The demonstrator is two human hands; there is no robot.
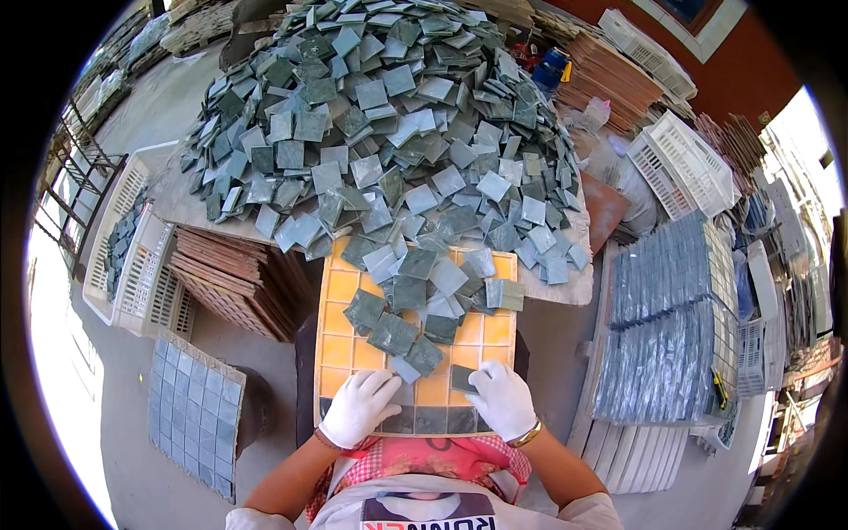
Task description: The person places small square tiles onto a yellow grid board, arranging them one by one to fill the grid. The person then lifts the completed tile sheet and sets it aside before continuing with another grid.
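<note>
A gridded orange tray (pixel 340 314) with pale dividers lies in front of me, with loose grey-green stone tiles (pixel 409 292) heaped over its far half and middle. Dark tiles (pixel 433 419) sit in the row of cells nearest me. My left hand (pixel 358 409), in a white glove, has its fingers bent against a grey tile (pixel 403 393) in a cell of the second row. My right hand (pixel 503 402), also gloved, pinches a dark green tile (pixel 463 380) by its right edge, just above the cells at the tray's right side.
A big mound of square stone tiles (pixel 371 115) covers the table (pixel 565 283) beyond the tray. On the left stand white crates (pixel 163 265), stacked brown grids (pixel 230 274) and a tiled panel (pixel 190 406). Stacked tile sheets (pixel 658 327) and white crates (pixel 680 163) stand right.
</note>
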